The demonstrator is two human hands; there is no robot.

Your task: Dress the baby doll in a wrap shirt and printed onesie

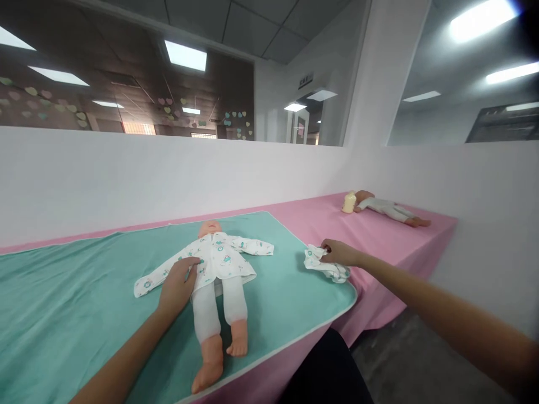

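Note:
A baby doll (208,331) lies on its back, wearing a white printed shirt (225,255) with its sleeves spread out and plain white leggings (206,314). Its feet are bare and point toward me. My left hand (177,286) rests against the doll's side at the shirt, fingers extended and holding nothing. Out to the right, my right hand (342,253) is closed on a bunched baby garment (326,269) with a print like the shirt's. The garment lies at the right part of the green blanket (286,303); its exact kind is hidden by the folds.
Under the blanket is a pink table cover (303,216). At its far right end lie a second doll (387,209) in white clothes and a pale yellow bottle (349,202). A white wall (168,174) with windows stands behind. The table's right edge drops to grey floor.

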